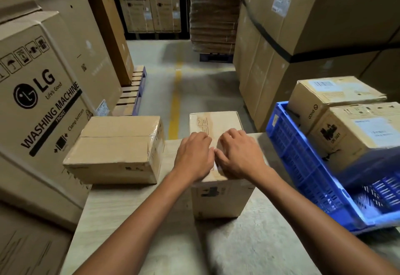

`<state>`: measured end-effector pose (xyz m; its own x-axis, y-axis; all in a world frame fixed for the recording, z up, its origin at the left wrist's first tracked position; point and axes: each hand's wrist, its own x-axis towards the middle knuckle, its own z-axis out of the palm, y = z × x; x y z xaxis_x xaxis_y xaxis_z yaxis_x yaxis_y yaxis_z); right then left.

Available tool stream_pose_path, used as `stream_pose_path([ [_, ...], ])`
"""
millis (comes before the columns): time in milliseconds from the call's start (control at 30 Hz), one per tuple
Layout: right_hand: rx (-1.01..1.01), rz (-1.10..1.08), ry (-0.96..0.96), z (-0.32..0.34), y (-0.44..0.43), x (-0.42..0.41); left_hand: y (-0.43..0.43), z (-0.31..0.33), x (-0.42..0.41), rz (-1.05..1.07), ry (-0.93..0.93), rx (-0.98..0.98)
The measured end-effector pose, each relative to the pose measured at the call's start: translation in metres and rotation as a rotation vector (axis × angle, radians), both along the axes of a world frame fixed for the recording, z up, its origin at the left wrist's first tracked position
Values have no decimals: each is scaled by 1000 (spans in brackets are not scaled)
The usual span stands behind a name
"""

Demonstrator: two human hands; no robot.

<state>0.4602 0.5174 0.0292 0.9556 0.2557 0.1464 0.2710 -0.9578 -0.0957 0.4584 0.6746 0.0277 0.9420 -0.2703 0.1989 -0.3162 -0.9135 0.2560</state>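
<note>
Box (223, 199) on pale wood table (129, 220), whse cartons (43, 101) stacked around

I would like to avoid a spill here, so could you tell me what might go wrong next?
The box under the left hand and right hand stands close to the far edge of the table; a forward push could tip it off. The blue crate looks tilted at the right with cartons in it, so an elbow bump might shift it.

your left hand (194, 157) and right hand (239, 155) are bare. left forearm (145, 216) and right forearm (311, 216) are bare too, right down to the frame's bottom edge. lean arms, knuckles and wrist bones stand out.
</note>
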Motion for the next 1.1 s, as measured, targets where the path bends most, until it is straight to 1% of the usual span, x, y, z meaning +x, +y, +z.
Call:
stream_pose_path([
  [100, -14, -63, 8, 7, 4, 21, 1, 8, 21, -93, -9, -23],
  [200, 26, -79, 0, 2, 11, 33, 9, -4, 43, -188, 48, -144],
  [400, 80, -30, -17, -5, 12, 32, 14, -28, 45, -65, 171, -591],
  [467, 80, -68, -15, -4, 12, 29, 13, -31, 45, -4, 165, -741],
  [500, 95, -116, -24, -5, 11, 27, 11, -31, 42, 73, 152, -821],
  [533, 119, -184, -37, -5, 10, 23, 10, -33, 39, 182, 165, -944],
  [567, 154, -254, -47, -4, 8, 19, 9, -35, 34, 273, 214, -1129],
  [600, 189, -308, -49, -4, 6, 14, 7, -37, 26, 314, 293, -1340],
  [633, 229, -335, -53, -4, 4, 10, 5, -39, 18, 299, 390, -1528],
  [667, 260, -337, -59, -4, 1, 7, 2, -41, 12, 255, 467, -1660],
  [700, 295, -329, -68, -4, -1, 4, -1, -41, 8, 221, 503, -1710],
  [800, 442, -332, -77, 0, -18, 0, -19, -43, 13, 195, 512, -1643],
  [867, 551, -352, -39, 3, -37, 2, -36, -39, 16, 173, 517, -1510],
  [933, 695, -384, 62, 4, -59, 5, -57, -31, 15, 124, 503, -1312],
  [967, 733, -392, 105, 6, -68, 5, -67, -27, 15, 87, 477, -1204],
  [1033, 746, -423, 161, 8, -85, 5, -81, -27, 19, -33, 426, -952],
  [1100, 786, -405, 238, 15, -95, 0, -89, -42, 24, -176, 436, -690],
])
